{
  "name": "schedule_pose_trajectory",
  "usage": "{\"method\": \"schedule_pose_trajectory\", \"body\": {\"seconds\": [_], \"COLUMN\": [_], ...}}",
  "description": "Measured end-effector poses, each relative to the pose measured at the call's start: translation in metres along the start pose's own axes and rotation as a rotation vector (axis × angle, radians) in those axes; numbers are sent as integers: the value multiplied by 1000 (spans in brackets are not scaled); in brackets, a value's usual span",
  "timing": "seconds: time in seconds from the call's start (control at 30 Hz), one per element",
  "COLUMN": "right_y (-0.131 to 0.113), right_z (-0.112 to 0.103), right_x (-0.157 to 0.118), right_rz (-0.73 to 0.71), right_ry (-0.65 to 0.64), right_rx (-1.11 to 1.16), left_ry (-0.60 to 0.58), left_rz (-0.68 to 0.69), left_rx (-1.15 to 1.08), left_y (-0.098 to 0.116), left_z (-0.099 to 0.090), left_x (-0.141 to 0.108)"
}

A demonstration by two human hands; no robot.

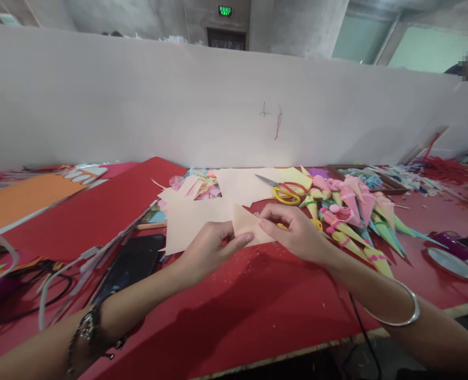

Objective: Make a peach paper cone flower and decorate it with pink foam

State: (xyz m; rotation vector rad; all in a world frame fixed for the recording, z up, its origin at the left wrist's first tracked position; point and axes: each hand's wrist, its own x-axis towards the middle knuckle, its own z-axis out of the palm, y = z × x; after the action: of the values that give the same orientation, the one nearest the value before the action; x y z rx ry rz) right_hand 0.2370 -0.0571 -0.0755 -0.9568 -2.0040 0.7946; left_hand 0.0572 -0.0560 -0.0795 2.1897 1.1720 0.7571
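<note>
Between my two hands is a small cream paper piece with a pointed upper corner, apparently curled or folded. My left hand pinches its lower left side between thumb and fingers. At its right edge, the thumb and fingertips of my right hand are closed on it. Larger cream sheets lie on the red table just behind. Scissors with red and yellow handles rest beyond my right hand. To the right is a pile of pink, yellow and green paper cones.
A black phone and a white cable lie on the left. Large red card and orange card are farther back. A roll of tape sits at the right. A white partition stands behind the table.
</note>
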Motion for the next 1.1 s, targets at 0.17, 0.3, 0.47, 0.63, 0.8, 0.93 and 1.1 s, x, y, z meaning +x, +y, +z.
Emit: {"method": "schedule_pose_trajectory", "body": {"seconds": [0.17,0.3,0.47,0.63,0.8,0.93,1.1], "right_y": [3,2,-3,-2,1,0,-6], "right_z": [3,4,7,11,12,15,16], "right_x": [-3,-6,-7,-6,-9,-21,-37], "right_rz": [39,6,-54,-21,25,-59,-205], "right_ry": [-187,-93,65,108,15,79,-94], "right_rx": [-44,-118,-149,-131,-141,-189,-533], "left_ry": [-129,-108,-33,8,-99,-187,-335], "left_rz": [71,45,29,-3,-52,-149,-256], "left_rx": [61,27,-11,-94,-230,-366,-444], "left_y": [-4,-3,3,3,-6,-10,-13], "left_z": [1,-1,-3,-4,-9,-12,-8], "left_x": [-2,-2,-5,-7,-8,-13,-21]}}
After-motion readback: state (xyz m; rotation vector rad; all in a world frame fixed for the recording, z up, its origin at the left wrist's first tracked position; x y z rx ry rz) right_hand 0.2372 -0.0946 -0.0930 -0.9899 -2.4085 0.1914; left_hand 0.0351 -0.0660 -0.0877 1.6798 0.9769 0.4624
